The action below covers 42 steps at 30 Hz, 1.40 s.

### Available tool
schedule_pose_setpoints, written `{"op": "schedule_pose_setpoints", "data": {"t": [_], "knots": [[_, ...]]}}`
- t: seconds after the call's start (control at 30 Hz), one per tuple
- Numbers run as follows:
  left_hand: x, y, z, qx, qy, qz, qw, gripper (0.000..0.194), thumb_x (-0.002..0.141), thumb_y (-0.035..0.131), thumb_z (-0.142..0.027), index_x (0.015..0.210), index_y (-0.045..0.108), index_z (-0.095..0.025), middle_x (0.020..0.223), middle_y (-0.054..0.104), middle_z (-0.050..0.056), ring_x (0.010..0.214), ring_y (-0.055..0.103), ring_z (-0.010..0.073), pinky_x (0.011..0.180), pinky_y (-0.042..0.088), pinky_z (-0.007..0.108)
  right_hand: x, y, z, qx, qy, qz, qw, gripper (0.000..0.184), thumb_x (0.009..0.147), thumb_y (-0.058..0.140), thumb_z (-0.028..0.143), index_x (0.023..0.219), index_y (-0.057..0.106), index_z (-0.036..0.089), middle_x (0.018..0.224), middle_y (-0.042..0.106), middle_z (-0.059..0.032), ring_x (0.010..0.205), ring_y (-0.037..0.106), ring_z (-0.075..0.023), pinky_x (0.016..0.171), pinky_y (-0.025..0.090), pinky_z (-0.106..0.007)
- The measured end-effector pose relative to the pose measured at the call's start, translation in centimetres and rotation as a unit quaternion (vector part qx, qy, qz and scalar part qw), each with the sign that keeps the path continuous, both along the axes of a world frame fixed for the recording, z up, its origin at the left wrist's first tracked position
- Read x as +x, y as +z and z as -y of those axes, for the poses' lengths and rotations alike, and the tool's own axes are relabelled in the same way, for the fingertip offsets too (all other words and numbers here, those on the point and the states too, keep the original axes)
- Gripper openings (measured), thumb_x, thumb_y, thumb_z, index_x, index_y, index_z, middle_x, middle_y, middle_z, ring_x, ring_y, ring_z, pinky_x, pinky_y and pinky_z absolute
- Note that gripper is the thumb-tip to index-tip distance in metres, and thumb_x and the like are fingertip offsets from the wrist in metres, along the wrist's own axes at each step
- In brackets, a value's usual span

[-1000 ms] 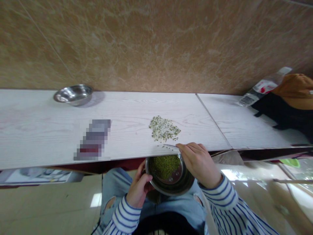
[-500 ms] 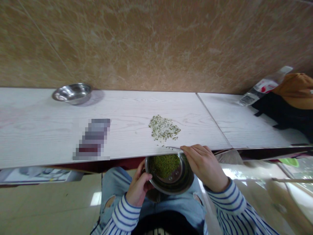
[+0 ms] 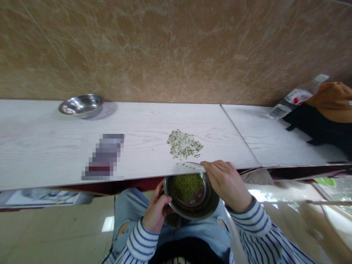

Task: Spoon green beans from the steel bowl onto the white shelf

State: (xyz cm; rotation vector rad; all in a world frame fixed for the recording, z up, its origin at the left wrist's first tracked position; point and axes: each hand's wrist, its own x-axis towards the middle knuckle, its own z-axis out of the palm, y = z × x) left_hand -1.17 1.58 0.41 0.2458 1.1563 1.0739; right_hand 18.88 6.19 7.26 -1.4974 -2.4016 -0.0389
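Left grip (image 3: 156, 211): clasps steel bowl (image 3: 211, 200)
Right grip (image 3: 227, 185): pinches thin tool (image 3: 194, 163) beyond bowl
Grains (image 3: 184, 144): on tabletop (image 3: 140, 146) beyond bowl

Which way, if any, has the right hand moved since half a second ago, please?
Yes, the right hand has shifted slightly left, away from the tabletop seam.

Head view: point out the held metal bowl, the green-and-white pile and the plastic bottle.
Held metal bowl (image 3: 210, 202): head view, on its inner right wall.
Green-and-white pile (image 3: 183, 144): head view, on its middle.
Plastic bottle (image 3: 298, 96): head view, on its label.
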Motion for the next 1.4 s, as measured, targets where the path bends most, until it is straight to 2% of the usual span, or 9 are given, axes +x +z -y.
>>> {"op": "schedule_pose_setpoints", "data": {"t": [0.33, 0.8, 1.0, 1.17, 1.4], "knots": [[-0.2, -0.1, 0.0, -0.002, -0.004, 0.002, 1.0, 0.061, 0.057, 0.055, -0.013, 0.116, 0.047, -0.022, 0.094, 0.058, 0.002, 0.067, 0.053, 0.0145, 0.048, 0.045, 0.026, -0.4, 0.0, 0.0, -0.009, 0.012, -0.005, 1.0, 0.027, 0.088, 0.042, 0.017, 0.112, 0.053, 0.019, 0.086, 0.065, -0.0036, 0.085, 0.054, -0.0153, 0.074, 0.035, -0.03], [-1.4, -1.1, 0.3, 0.006, 0.014, 0.012, 1.0, 0.061, 0.056, 0.057, -0.013, 0.116, 0.049, -0.024, 0.091, 0.06, 0.001, 0.054, 0.048, 0.0097, 0.041, 0.037, 0.022, -2.8, -0.1, -1.2, -0.011, 0.047, -0.013, 0.999, 0.026, 0.087, 0.043, 0.016, 0.109, 0.054, 0.02, 0.088, 0.065, -0.0036, 0.086, 0.053, -0.0156, 0.075, 0.034, -0.03], [-1.7, -1.3, 0.2, 0.013, 0.025, 0.023, 0.999, 0.059, 0.055, 0.058, -0.012, 0.113, 0.052, -0.024, 0.097, 0.06, 0.002, 0.071, 0.054, 0.0147, 0.047, 0.041, 0.023, -2.7, 0.2, -0.6, -0.021, 0.074, -0.017, 0.997, 0.024, 0.088, 0.042, 0.018, 0.107, 0.055, 0.021, 0.09, 0.065, -0.0041, 0.086, 0.053, -0.0157, 0.073, 0.034, -0.03], [-1.8, -1.1, 0.1, 0.013, 0.029, 0.022, 0.999, 0.059, 0.054, 0.058, -0.011, 0.112, 0.053, -0.024, 0.098, 0.06, 0.002, 0.074, 0.054, 0.0156, 0.049, 0.043, 0.023, -2.4, 0.5, 0.4, -0.049, 0.101, -0.027, 0.993, 0.024, 0.088, 0.042, 0.018, 0.107, 0.055, 0.022, 0.09, 0.065, -0.003, 0.086, 0.053, -0.0148, 0.075, 0.035, -0.03], [-2.5, -1.0, 0.6, 0.006, 0.04, -0.003, 0.999, 0.064, 0.055, 0.058, -0.011, 0.118, 0.049, -0.023, 0.085, 0.063, 0.0, 0.062, 0.052, 0.0129, 0.05, 0.045, 0.025, -1.1, 0.9, 0.8, -0.039, 0.056, -0.058, 0.996, 0.024, 0.089, 0.04, 0.021, 0.108, 0.056, 0.021, 0.089, 0.065, -0.0023, 0.086, 0.055, -0.0132, 0.076, 0.036, -0.03]]}}
